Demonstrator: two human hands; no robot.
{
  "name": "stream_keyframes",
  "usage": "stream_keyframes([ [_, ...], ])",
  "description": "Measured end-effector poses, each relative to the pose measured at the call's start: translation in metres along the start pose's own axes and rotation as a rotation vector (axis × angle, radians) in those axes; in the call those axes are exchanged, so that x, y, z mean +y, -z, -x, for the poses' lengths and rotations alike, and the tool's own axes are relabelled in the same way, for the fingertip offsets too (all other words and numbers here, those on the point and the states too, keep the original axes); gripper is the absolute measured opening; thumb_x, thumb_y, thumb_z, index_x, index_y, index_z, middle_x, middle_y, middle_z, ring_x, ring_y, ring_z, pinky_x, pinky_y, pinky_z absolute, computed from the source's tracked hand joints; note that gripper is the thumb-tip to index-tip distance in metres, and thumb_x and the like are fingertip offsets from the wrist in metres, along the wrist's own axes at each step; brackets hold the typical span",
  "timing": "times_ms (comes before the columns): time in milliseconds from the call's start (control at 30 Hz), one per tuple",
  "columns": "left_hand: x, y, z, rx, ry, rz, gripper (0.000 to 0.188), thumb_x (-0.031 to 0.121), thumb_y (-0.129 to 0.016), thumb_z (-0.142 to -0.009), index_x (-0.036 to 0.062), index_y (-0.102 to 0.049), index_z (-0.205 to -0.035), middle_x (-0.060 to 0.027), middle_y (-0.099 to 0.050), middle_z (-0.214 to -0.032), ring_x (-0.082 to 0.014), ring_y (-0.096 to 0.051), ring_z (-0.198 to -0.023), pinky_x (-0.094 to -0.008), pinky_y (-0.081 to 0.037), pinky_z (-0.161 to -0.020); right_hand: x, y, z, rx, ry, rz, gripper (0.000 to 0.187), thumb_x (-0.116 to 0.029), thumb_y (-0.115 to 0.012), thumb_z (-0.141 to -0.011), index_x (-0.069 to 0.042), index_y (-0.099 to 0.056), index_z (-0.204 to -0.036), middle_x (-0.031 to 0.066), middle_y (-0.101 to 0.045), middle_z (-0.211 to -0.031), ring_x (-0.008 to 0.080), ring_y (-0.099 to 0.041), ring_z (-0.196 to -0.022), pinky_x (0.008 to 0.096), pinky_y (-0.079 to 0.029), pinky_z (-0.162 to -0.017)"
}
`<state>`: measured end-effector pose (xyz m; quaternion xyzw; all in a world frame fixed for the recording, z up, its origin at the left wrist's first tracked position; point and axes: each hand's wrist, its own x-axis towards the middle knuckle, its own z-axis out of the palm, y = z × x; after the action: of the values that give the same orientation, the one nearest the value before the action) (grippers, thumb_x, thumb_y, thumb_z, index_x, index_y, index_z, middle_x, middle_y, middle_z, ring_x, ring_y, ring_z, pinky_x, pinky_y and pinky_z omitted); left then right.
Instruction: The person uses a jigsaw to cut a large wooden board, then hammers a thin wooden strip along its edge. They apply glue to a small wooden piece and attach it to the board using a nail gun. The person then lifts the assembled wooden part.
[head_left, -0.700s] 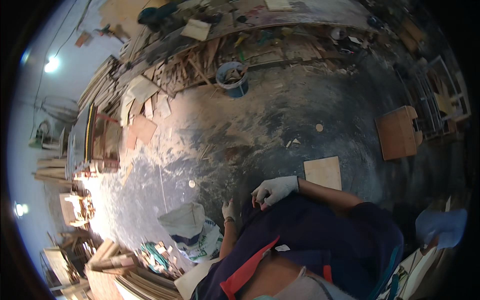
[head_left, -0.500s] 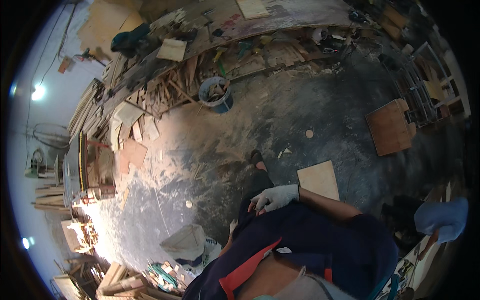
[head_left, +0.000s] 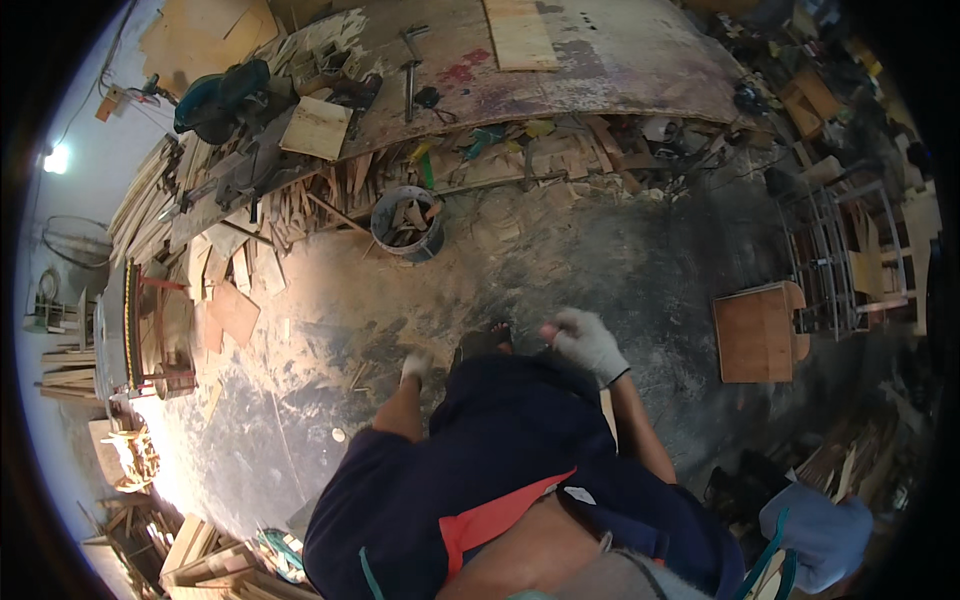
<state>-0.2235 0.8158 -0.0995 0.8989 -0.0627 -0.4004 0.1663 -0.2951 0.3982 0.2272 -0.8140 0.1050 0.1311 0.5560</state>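
Observation:
My right hand (head_left: 588,343), in a white knitted work glove with the fingertips bare, is held out ahead of my body. Its fingers are curled in, and no object shows in it. My left hand (head_left: 417,366), in a similar light glove, hangs low beside my dark shirt (head_left: 500,420). Motion blurs it, so its fingers are unclear. Neither hand touches anything that I can see. Behind my right forearm a sliver of a pale board (head_left: 608,422) on the floor shows.
Ahead stands a long workbench (head_left: 600,75) with a hammer (head_left: 409,90), a pale plank (head_left: 520,35) and a green-cased saw (head_left: 222,100). A bucket of wood scraps (head_left: 408,222) sits before it. At right are a brown panel (head_left: 755,335), a metal frame (head_left: 835,255) and a person in blue (head_left: 818,535).
My right hand has moved away from my body, forward and to the right. My left hand has come out into view. The bench and bucket appear nearer, and the floor board is now mostly hidden.

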Motion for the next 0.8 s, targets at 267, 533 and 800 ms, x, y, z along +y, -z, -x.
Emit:
stream_keyframes([
  [267,0.274,0.208,-0.145,0.502,-0.187,0.341,0.046,0.04,-0.063,-0.098,0.0016,-0.066,-0.121,-0.0151,-0.073,-0.101,-0.0286,-0.07,-0.091,-0.0404,-0.052,-0.08,0.052,0.106,-0.098,0.292,-0.102,-0.229,0.035,-0.031,-0.066,-0.1,0.0,-0.062,-0.084,-0.0008,-0.049,-0.069,0.0098,-0.046,-0.068,0.0303,-0.04,-0.061],
  [533,0.416,0.224,-0.181,0.684,-0.192,0.539,0.036,0.032,-0.068,-0.098,0.0,-0.067,-0.116,-0.0133,-0.074,-0.097,-0.0251,-0.07,-0.085,-0.0369,-0.054,-0.078,0.078,0.234,-0.215,0.286,-0.104,0.002,0.04,-0.032,-0.068,-0.098,0.002,-0.055,-0.08,0.0043,-0.043,-0.063,0.0111,-0.044,-0.065,0.0336,-0.038,-0.057],
  [800,0.433,0.25,-0.215,0.959,0.042,0.726,0.025,0.027,-0.069,-0.098,0.0026,-0.067,-0.101,-0.0085,-0.067,-0.083,-0.022,-0.064,-0.075,-0.0374,-0.051,-0.069,0.059,0.361,-0.326,0.1,0.024,0.38,0.034,-0.03,-0.069,-0.091,0.002,-0.063,-0.087,0.0198,-0.062,-0.076,0.0369,-0.06,-0.07,0.0444,-0.047,-0.066],
])
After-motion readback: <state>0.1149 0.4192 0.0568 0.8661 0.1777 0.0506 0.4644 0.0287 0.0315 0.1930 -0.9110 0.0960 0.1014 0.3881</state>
